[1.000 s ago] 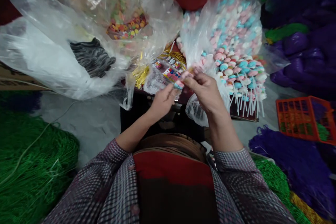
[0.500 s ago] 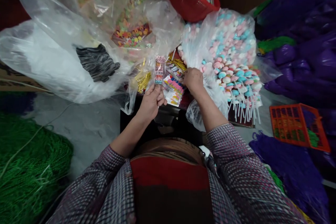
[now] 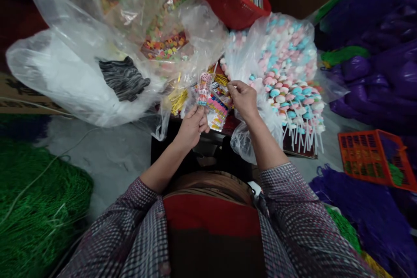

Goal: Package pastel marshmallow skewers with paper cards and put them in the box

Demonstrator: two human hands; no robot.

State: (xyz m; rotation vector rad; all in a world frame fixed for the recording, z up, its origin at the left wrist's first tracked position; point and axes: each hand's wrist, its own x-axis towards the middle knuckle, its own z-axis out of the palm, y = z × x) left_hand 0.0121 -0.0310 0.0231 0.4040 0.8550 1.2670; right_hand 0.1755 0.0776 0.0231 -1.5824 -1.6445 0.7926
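Note:
Between the thumb and fingers of my left hand [image 3: 194,126] is the lower end of a small printed packet [image 3: 204,89], held upright with pink and red print and a pale blue lower edge. To its right, my right hand [image 3: 244,99] has thumb and forefinger pinched together over the pile; whatever is in the pinch is too small to make out. Below and between the hands lie colourful printed packets [image 3: 217,106]. Gold twist ties [image 3: 220,79] lie behind them, with more gold ties [image 3: 178,102] left of the held packet.
Marshmallow lollipops [image 3: 293,91] spill from a clear bag at right. At left, a clear bag [image 3: 58,69] bears a dark grey bundle [image 3: 124,78]. Ring candies [image 3: 166,45] fill another bag behind. A red basket [image 3: 228,0] stands at the back, an orange crate [image 3: 365,156] far right.
The held packet and my left hand have shifted slightly right. My right hand has drawn back a little from the packets, its thumb and forefinger now showing in a pinch.

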